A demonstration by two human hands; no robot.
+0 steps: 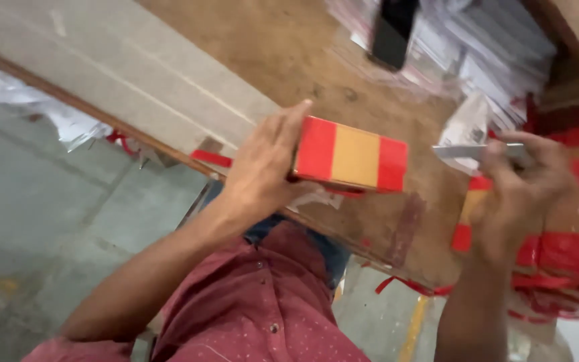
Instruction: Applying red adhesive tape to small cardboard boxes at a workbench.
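Observation:
My left hand (263,167) grips one end of a small cardboard box (353,155) with red bands at both ends, holding it just above the wooden table (289,53). My right hand (521,191) is off to the right, fingers closed around a flat grey blade-like tool (467,152) whose tip points left toward the box. Under and beyond the right hand lies a stack of similar red-banded boxes (571,248).
A dark phone (393,30) lies at the table's far side on piles of clear-wrapped white packets (497,47). A large grey board (122,67) covers the table's left part. Red tape scraps (403,285) hang off the near edge. Grey floor lies at left.

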